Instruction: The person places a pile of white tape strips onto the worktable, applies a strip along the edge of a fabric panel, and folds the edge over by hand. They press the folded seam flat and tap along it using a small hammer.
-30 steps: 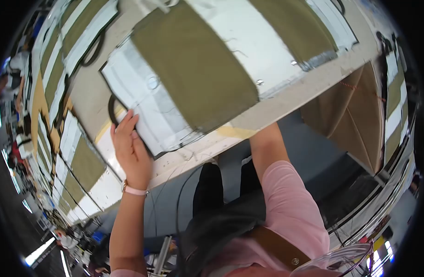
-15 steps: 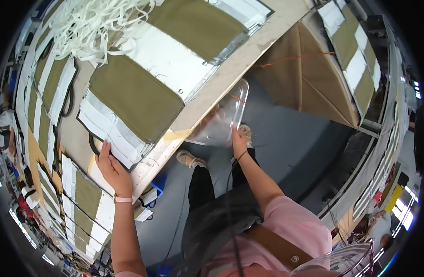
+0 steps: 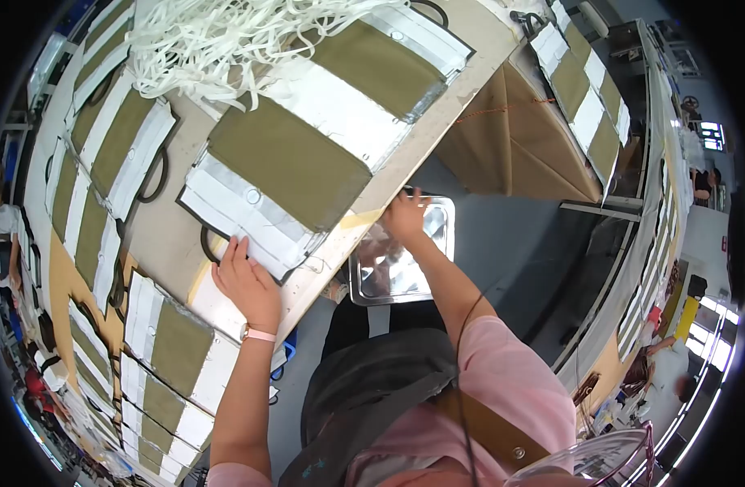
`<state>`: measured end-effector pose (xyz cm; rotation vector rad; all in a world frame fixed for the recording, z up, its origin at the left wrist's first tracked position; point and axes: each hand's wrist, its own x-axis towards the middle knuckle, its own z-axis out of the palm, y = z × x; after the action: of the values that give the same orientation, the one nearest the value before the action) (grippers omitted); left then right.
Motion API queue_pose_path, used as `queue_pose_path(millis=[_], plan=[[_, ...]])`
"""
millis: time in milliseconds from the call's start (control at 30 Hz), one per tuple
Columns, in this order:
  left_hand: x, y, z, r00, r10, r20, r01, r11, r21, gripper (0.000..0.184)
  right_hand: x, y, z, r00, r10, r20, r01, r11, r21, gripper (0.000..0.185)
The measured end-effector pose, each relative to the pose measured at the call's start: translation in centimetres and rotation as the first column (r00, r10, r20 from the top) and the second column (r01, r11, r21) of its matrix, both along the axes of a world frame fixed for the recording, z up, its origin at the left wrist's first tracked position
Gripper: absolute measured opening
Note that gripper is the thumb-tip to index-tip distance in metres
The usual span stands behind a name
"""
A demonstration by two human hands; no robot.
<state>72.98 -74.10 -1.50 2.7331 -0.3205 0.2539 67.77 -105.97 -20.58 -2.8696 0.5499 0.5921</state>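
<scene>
Two hands, head view: the right hand point(image 3: 405, 219) is nearer the metal tray point(image 3: 401, 280), which lies below the worktable point(image 3: 429, 122) edge, extending from the fingers toward the apron point(image 3: 372, 357); finger closure cannot be told. Left hand point(image 3: 252, 288): fingers extended, on the olive-and-white fabric panel point(image 3: 291, 162).

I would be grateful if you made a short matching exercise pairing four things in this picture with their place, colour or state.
Things:
1. Left hand
2. Tray
3. Strips
4. Wristband

Descriptions:
A. pale pink
B. tangled in a white heap
C. at the white end of a green-and-white cloth
D. shiny silver

Pairs: 1-C, 2-D, 3-B, 4-A
</scene>
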Motion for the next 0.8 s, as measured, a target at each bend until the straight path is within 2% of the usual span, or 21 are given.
queue_pose_path(millis=[100, 167, 267, 367, 400, 433, 500, 600, 700, 800], plan=[[0.2, -0.3, 0.4, 1.000, -0.004, -0.024, 0.004, 1.000, 0.029, 0.038, 2.7, 5.7, -1.4, 0.954, 0.274, -0.123, -0.271, 0.962, 0.043, 0.076], [0.3, -0.3, 0.4, 1.000, -0.005, -0.029, 0.005, 1.000, 0.006, 0.038, 2.4, 8.5, -2.1, 0.915, 0.323, -0.240, -0.321, 0.946, 0.051, 0.080], [0.2, -0.2, 0.3, 1.000, -0.008, -0.024, 0.007, 1.000, -0.012, 0.038, 1.2, 8.0, -2.3, 0.936, 0.194, -0.293, -0.183, 0.981, 0.065, 0.085], [0.2, -0.2, 0.4, 0.999, 0.007, -0.051, -0.006, 1.000, 0.014, 0.039, 0.3, 5.4, -0.9, 0.984, 0.083, -0.159, -0.072, 0.995, 0.073, 0.094], [0.3, -0.2, 0.3, 0.998, 0.010, -0.062, -0.011, 1.000, -0.025, 0.039, 0.1, 4.5, -0.8, 0.991, 0.071, -0.116, -0.061, 0.994, 0.093, 0.100], [0.3, -0.1, 0.2, 0.998, 0.015, -0.058, -0.017, 0.999, -0.027, 0.039, -0.3, 3.7, -1.1, 0.983, 0.085, -0.162, -0.081, 0.996, 0.031, 0.101], [0.2, -0.1, 0.1, 0.998, 0.009, -0.055, -0.012, 0.999, -0.048, 0.039, -1.9, 2.7, 0.3, 0.986, 0.111, -0.125, -0.110, 0.994, 0.017, 0.101], [0.2, -0.2, 0.3, 0.997, 0.014, -0.074, -0.019, 0.998, -0.063, 0.039, -4.0, 2.9, 2.1, 0.942, 0.207, -0.265, -0.214, 0.977, 0.003, 0.101], [0.1, -0.1, 0.3, 0.996, 0.020, -0.090, -0.027, 0.996, -0.083, 0.039, -6.6, 2.8, 3.1, 0.911, 0.293, -0.289, -0.277, 0.956, 0.095, 0.100], [0.2, -0.1, 0.2, 0.995, 0.021, -0.100, -0.029, 0.996, -0.084, 0.039, -8.7, 1.2, 2.5, 0.923, 0.363, -0.127, -0.319, 0.908, 0.270, 0.087]])
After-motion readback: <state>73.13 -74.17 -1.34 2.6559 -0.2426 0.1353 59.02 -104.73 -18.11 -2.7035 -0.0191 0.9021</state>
